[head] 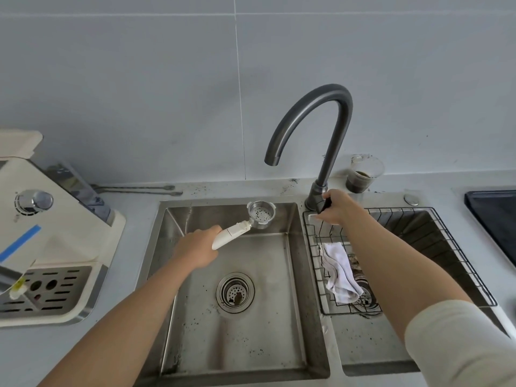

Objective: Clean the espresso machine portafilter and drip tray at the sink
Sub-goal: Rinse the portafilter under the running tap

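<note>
The left hand point(195, 250) is closed around the end of the white handle of the portafilter point(243, 225), with the fingers wrapped over it. It holds the portafilter above the back part of the left sink basin point(251, 344). The handle points up and to the right, away from the hand. The round metal basket at its far end faces up, close below the faucet spout and a little to the left of it. Dark coffee grains lie inside the basket.

The right hand point(339, 206) is at the base of the dark gooseneck faucet point(336, 113), and its fingers are curled around the black lever point(326, 203). The right arm wears a cream sleeve point(460, 344) pushed up near the elbow.

Below the portafilter, the round drain strainer point(235, 292) sits in the basin floor, and small dark grains are scattered around it. Under the right forearm, the right basin holds a black wire rack point(435, 236), and a crumpled white cloth point(339, 270) lies in the rack.

The drip tray point(47, 289), with its slotted metal grille, sits at the foot of the cream espresso machine point(55, 227). The machine is on the counter left of the sink, well apart from both hands. Two long thin metal utensils point(139, 189) lie on the counter behind the sink. A clear plastic cup point(363, 175) with dark liquid stands behind the faucet, near the wall. A black cooktop point(494, 216) shows at the right edge.
</note>
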The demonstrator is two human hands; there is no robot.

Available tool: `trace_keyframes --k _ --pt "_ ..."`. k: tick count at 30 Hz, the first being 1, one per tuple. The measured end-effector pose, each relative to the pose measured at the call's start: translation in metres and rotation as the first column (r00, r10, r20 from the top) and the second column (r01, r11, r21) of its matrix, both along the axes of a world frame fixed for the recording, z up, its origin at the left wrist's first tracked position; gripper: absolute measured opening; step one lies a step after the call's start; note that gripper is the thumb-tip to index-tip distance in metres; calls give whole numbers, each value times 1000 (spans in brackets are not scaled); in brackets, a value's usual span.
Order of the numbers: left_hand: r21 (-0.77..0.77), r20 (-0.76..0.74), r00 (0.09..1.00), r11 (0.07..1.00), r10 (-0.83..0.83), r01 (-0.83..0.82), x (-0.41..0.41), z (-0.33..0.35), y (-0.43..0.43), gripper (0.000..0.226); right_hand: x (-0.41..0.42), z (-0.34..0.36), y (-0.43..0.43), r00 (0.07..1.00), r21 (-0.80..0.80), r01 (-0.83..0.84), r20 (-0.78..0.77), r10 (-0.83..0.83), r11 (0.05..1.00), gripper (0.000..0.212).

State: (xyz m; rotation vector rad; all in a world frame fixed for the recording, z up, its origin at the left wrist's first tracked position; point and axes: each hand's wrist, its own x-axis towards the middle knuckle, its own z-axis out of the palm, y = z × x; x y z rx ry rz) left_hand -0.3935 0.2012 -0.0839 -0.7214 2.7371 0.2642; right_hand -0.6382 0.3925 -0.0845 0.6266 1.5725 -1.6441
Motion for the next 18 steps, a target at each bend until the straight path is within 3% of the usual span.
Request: trace_keyframes --k 6,11,18 --pt "11 -9 1000 1000 -13 13 -1 -1 -1 36 4 -1 -1 998 -71 52 26 -51 996 12" --pt "19 -2 1000 1000 -15 15 -1 0 -1 37 3 -8 -1 998 -112 65 24 -63 992 24" --pt "17 -9 1000 1000 -19 19 -3 1 1 38 4 -8 0 998 -111 63 14 -61 992 22"
